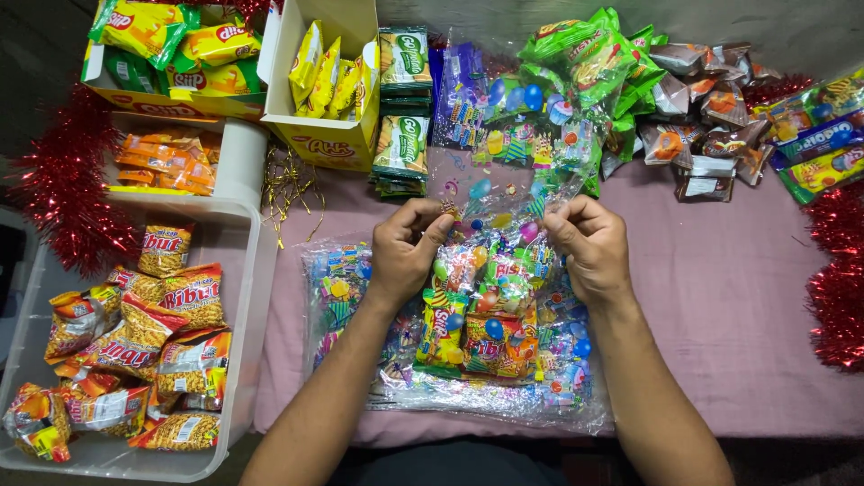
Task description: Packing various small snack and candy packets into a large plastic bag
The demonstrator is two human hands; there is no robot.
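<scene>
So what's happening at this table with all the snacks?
A person's left hand and right hand pinch the open top of a clear printed party bag already filled with snack packets, lying on a stack of similar empty bags. A clear plastic tub of orange snack packs sits to the left on the pink tablecloth.

A table (720, 324) under a pale pink cloth (774, 378) fills the view, evenly lit from above; red tinsel (63, 189) edges both ends, a grey wall (504, 13) runs behind, dark floor (36, 45) at far left
</scene>
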